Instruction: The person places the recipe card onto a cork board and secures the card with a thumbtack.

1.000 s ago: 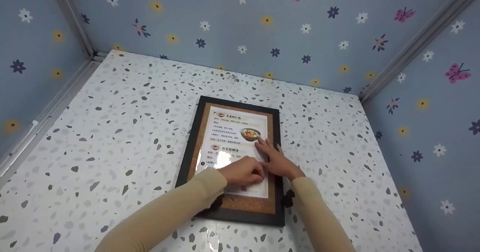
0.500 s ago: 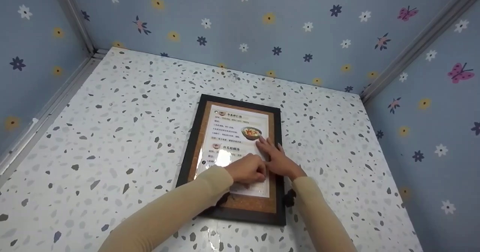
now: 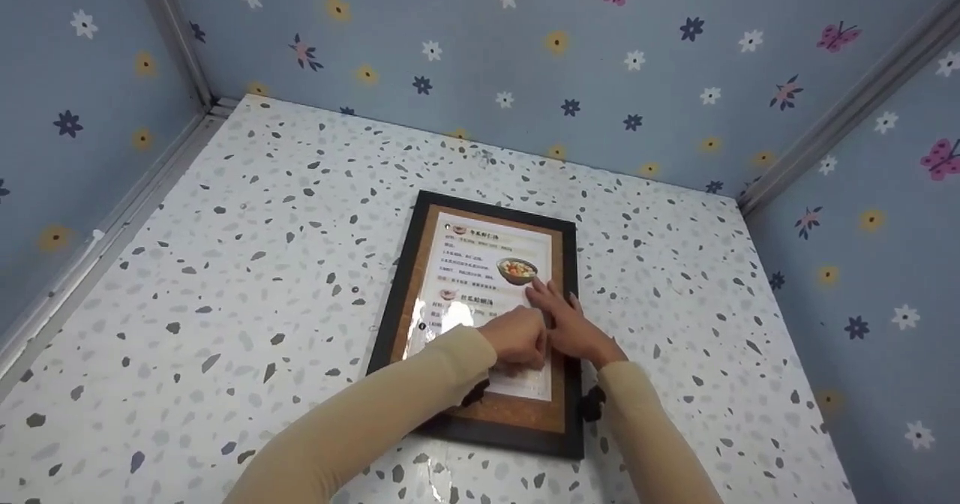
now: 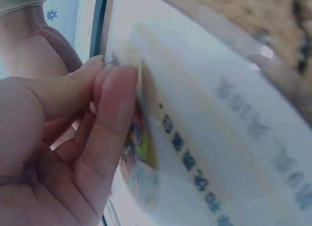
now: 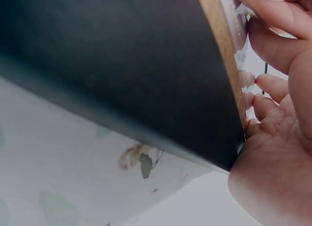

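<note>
In the head view a black-framed cork board [image 3: 517, 418] lies on the speckled tabletop with a glossy printed recipe sheet [image 3: 491, 234] over it. My left hand [image 3: 517, 337] is bent over the sheet's lower right part, its fingers curled. Up close in the left wrist view, thumb and fingertip pinch a thin metal pin [image 4: 107, 63], whose head is hidden by the fingers. Beside it my right hand [image 3: 576, 331] rests across the sheet's right edge and the frame, fingers stretched toward the printed bowl. In the right wrist view its palm lies at the black frame [image 5: 146, 79].
White speckled tabletop [image 3: 277, 279] surrounds the board. Blue flowered panels [image 3: 495, 61] stand behind it and on both sides, joined by metal corner strips. Dark straps show at both wrists.
The head view has shifted slightly, so the whole scene sits a little farther right. Both hands keep about the same places on the sheet; the left has edged closer to the right hand.
</note>
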`<state>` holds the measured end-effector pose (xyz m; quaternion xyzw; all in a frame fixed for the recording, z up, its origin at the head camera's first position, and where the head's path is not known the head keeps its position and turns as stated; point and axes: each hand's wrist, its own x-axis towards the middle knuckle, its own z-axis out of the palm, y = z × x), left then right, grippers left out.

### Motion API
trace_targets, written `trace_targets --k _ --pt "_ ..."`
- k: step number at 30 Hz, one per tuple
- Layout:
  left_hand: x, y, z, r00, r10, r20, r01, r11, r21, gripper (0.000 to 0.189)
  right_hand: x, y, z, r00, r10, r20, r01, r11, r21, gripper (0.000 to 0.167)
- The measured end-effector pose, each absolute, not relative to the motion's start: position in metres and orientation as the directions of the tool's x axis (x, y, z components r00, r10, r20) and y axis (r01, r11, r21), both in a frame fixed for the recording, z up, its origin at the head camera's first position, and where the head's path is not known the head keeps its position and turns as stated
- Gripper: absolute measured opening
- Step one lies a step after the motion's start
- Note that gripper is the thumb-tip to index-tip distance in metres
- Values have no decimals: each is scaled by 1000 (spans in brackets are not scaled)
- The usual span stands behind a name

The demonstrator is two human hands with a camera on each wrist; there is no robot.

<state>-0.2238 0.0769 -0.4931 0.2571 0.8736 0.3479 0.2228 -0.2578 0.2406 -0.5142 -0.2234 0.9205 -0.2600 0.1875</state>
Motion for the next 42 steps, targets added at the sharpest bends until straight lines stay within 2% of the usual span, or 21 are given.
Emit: trace_targets --k 6,13,19,22,26,30,33,37,42 --pt "-222 85 -488 -770 596 -228 299 653 696 16 -257 246 -514 -829 -505 -239 -316 777 -544 70" --pt "-219 77 -485 -787 573 -228 293 672 680 25 -258 239 -515 -814 -544 -203 -351 739 -575 70" --pt "-215 76 -489 -815 526 -242 266 712 650 34 -256 237 -518 -822 -545 -164 -368 729 -578 61" --pt "-213 81 -492 -833 502 -234 268 735 623 30 -255 242 -523 -842 -519 -145 -366 749 -553 59" --pt "-210 85 -495 -868 462 -181 304 783 543 23 -255 245 -527 -861 -492 -133 -338 746 -574 58" --pt "-203 87 -500 -882 456 -118 353 807 473 33 -255 247 -530 -858 -491 -151 -307 727 -614 57" --pt "-199 84 -501 -866 484 -121 355 768 533 38 -253 248 -531 -862 -482 -158 -297 733 -612 57" --pt "-199 67 -496 -853 505 -132 323 708 628 29 -252 250 -531 -860 -488 -149 -306 728 -614 57" --pt "-211 13 -483 -930 363 -61 241 725 645 7 -256 247 -526 -850 -505 -150 -317 718 -620 64"
